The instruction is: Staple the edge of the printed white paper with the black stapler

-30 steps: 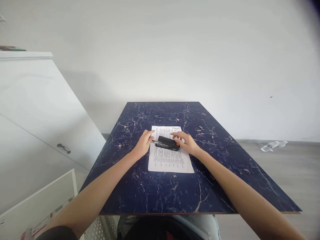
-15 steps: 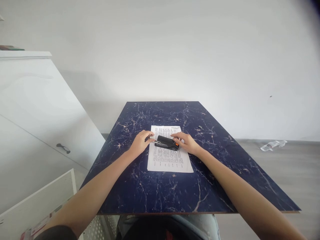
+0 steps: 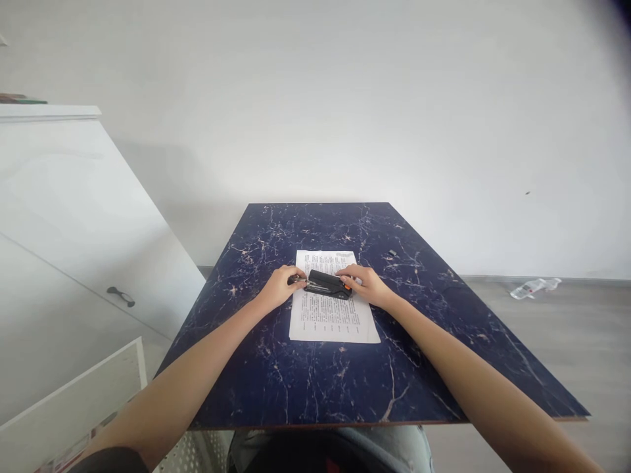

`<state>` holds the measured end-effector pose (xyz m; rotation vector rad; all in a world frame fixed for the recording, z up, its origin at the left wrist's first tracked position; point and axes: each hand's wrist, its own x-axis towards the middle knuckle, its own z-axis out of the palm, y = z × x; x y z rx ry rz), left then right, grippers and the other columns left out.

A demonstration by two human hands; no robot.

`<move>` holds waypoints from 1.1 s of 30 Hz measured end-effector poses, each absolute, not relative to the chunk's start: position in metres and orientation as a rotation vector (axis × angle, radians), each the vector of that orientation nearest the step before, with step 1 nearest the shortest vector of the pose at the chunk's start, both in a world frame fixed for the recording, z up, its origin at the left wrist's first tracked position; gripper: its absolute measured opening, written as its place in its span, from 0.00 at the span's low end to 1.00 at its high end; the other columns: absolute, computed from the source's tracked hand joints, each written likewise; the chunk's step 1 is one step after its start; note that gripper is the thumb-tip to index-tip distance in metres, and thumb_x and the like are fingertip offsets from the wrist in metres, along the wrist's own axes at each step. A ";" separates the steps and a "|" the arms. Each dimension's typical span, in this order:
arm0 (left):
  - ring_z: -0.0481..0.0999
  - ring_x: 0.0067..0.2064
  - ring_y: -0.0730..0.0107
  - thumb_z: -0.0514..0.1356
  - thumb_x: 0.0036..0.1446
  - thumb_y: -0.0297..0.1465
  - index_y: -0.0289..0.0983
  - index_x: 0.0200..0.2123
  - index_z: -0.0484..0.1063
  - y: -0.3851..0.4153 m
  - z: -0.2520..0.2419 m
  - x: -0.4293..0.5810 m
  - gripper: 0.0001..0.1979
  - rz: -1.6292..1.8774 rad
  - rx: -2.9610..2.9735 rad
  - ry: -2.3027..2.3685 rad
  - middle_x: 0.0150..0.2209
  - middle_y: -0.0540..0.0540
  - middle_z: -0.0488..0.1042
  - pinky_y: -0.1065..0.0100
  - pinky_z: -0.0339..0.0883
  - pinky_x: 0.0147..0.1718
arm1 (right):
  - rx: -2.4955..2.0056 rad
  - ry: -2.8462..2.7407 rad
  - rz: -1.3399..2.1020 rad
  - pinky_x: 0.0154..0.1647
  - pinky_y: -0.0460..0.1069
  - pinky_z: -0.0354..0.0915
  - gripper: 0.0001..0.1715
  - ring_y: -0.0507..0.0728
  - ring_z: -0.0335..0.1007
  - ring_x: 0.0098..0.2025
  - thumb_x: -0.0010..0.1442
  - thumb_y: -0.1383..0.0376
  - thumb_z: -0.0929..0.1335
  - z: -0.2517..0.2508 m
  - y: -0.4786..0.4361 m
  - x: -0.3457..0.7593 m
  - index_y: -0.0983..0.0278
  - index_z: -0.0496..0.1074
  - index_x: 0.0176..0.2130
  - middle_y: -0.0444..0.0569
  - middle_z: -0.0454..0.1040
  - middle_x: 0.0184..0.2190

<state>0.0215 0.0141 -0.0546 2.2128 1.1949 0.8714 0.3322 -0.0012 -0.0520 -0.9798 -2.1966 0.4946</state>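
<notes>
A black stapler [image 3: 326,284] with an orange tab lies across a printed sheet of paper [image 3: 333,315] in the middle of a dark blue marbled table [image 3: 315,374]. My left hand [image 3: 280,286] is at the stapler's left metal tip, fingers curled and pinched there. My right hand [image 3: 365,284] rests on the stapler's right end by the orange tab, fingers bent over it.
A white cabinet [image 3: 64,223] with a dark handle stands to the left, and a white board leans below it. A small dark item [image 3: 393,252] lies on the table's far right part. A crumpled plastic bottle [image 3: 533,287] lies on the grey floor at right.
My left fingers have curled in from the paper's edge onto the stapler's left tip. My right hand has settled lower over the stapler's right end.
</notes>
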 end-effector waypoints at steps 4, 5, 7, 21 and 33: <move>0.77 0.47 0.59 0.68 0.59 0.29 0.40 0.40 0.80 0.015 -0.055 0.021 0.05 0.910 2.232 1.130 0.43 0.46 0.80 0.58 0.68 0.49 | -0.964 -2.200 0.499 0.42 0.53 0.71 0.20 0.59 0.77 0.42 0.74 0.54 0.62 -0.052 -0.001 0.332 0.60 0.80 0.49 0.52 0.82 0.42; 0.77 0.47 0.60 0.68 0.59 0.29 0.40 0.40 0.80 0.015 -0.055 0.021 0.05 0.917 2.227 1.130 0.43 0.46 0.80 0.59 0.68 0.48 | -0.964 -2.198 0.500 0.42 0.53 0.71 0.21 0.59 0.77 0.42 0.74 0.54 0.62 -0.052 -0.001 0.332 0.60 0.80 0.49 0.52 0.82 0.42; 0.78 0.45 0.61 0.68 0.58 0.29 0.39 0.39 0.80 0.014 -0.053 0.022 0.05 0.921 2.217 1.136 0.42 0.46 0.80 0.59 0.69 0.47 | -0.963 -2.196 0.504 0.41 0.52 0.71 0.21 0.59 0.77 0.42 0.74 0.54 0.62 -0.052 -0.001 0.332 0.60 0.80 0.49 0.52 0.82 0.42; 0.81 0.41 0.62 0.70 0.56 0.32 0.40 0.37 0.83 0.013 -0.049 0.018 0.05 0.976 2.175 1.103 0.41 0.44 0.83 0.59 0.74 0.44 | -0.962 -2.211 0.496 0.43 0.54 0.71 0.21 0.59 0.77 0.41 0.75 0.53 0.61 -0.053 -0.001 0.333 0.58 0.79 0.48 0.51 0.81 0.41; 0.81 0.42 0.63 0.70 0.57 0.32 0.40 0.38 0.83 0.013 -0.048 0.018 0.05 1.026 2.153 1.079 0.41 0.45 0.82 0.61 0.74 0.44 | -0.956 -2.225 0.483 0.43 0.54 0.70 0.21 0.59 0.76 0.40 0.75 0.53 0.61 -0.051 -0.002 0.333 0.59 0.79 0.47 0.51 0.81 0.39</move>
